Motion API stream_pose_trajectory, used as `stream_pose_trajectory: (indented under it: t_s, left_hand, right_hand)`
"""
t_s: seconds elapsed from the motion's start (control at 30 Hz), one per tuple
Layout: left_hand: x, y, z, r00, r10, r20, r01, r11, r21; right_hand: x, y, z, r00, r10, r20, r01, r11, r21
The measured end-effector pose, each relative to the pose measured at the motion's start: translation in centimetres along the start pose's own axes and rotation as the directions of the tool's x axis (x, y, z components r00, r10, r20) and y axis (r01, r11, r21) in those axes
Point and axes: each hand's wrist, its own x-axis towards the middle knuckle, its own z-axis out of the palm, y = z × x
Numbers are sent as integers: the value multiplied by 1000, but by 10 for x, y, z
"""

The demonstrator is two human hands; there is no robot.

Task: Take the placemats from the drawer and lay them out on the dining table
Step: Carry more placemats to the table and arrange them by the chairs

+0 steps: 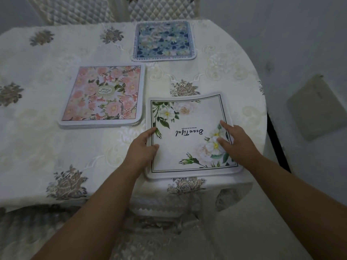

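A white placemat (187,119) with white flowers and the word "Beautiful" lies at the near right part of the dining table (37,128). My left hand (142,145) pinches its left edge, thumb on top. My right hand (234,141) rests flat on its right side with fingers straight. A pink floral placemat (103,94) tops a small stack to the left. A blue floral placemat (163,41) lies at the far side of the table.
The table wears a cream embroidered cloth with grey flower motifs. Two quilted chair backs (161,8) stand beyond the far edge. A grey-green square pad (317,106) lies on the floor to the right. The table's near edge is just below the white placemat.
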Motion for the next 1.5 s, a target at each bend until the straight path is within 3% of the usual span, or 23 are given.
stream_pose_trajectory:
  t_s: [0.1, 0.2, 0.3, 0.37, 0.57, 0.7, 0.8, 0.9, 1.33, 1.5]
  left_hand:
    - [0, -2, -1, 1000, -11, 3, 11, 1000, 29]
    - [4, -3, 3, 999, 44, 5, -43, 964, 263]
    - [0, -10, 15, 989, 140, -42, -87, 796, 599]
    - [-7, -16, 26, 973, 218, -79, -94, 681, 726]
    - [-18, -26, 41, 973, 223, -51, -106, 637, 763]
    - [-21, -37, 48, 939, 342, 43, -216, 486, 847]
    - [-20, -36, 59, 901, 386, 198, -352, 382, 855]
    - [-21, -39, 65, 894, 391, 220, -373, 376, 848]
    - [-30, -44, 39, 955, 284, 91, -220, 466, 857]
    - [24, 4, 62, 892, 434, 129, -362, 511, 780]
  right_hand:
    - [-2, -2, 2, 1000, -4, -20, 3, 999, -42]
    - [-3, -7, 7, 999, 22, -33, -25, 994, -104]
    - [-10, -12, 12, 994, 56, -95, -71, 984, -162]
    - [-14, -16, 16, 988, 74, -133, -100, 974, -205]
    - [-20, -12, 18, 981, 86, -176, -123, 970, -208]
    - [-23, -17, 19, 970, 81, -229, -169, 904, -393]
    - [-32, -26, 35, 988, -112, -105, 46, 870, -490]
    - [-45, -26, 59, 981, -185, 53, 187, 845, -501]
    - [-50, 4, 34, 1000, -21, -16, 11, 891, -454]
    - [17, -46, 38, 992, -123, -17, 107, 914, -392]
